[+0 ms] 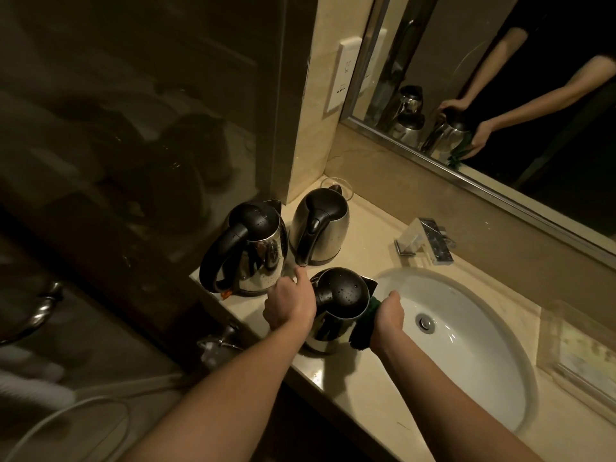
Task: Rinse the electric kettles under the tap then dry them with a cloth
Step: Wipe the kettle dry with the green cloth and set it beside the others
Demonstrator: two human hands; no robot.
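Gripping the handle side of the near kettle (336, 305) with the curled fingers of the left hand (290, 305), thumb raised. Pressing a dark green cloth (365, 325) against that kettle's right flank with the right hand (388, 316), fingers closed round the cloth. Standing upright on the table (350, 378), just beside the left rim of the sink (526, 378), black lid beaded with droplets. Behind it, two other kettles (253, 248) side by side, also upright. Beyond the basin, the tap (425, 240).

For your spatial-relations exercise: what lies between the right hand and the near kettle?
A green cloth, which the right hand presses against the kettle; head view.
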